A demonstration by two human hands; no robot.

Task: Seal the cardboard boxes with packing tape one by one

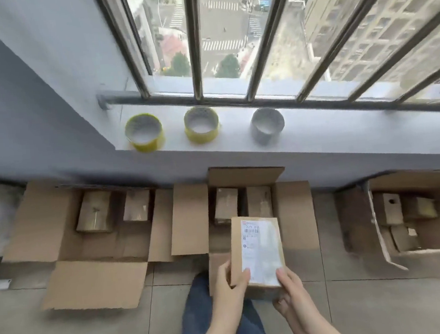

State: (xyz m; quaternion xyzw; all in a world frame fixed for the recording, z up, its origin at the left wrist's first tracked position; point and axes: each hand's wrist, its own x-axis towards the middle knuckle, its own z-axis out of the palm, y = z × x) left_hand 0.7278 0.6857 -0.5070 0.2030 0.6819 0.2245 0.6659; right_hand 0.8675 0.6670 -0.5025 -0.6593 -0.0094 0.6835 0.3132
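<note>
The left hand (230,280) curls round the side of the small box (258,248). The right hand (290,283) pinches its near corner. They hold it over the big open box (294,213), maybe to pack it. Tape rolls (201,125) wait on the sill (343,124).

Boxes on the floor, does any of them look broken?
Yes. The open box on the right looks damaged: its near flap is bent with a ragged edge. A small box inside it has a hole.

Both hands (230,283) (290,284) grip a small box (258,248); tape rolls (201,128) on windowsill (343,126).
</note>
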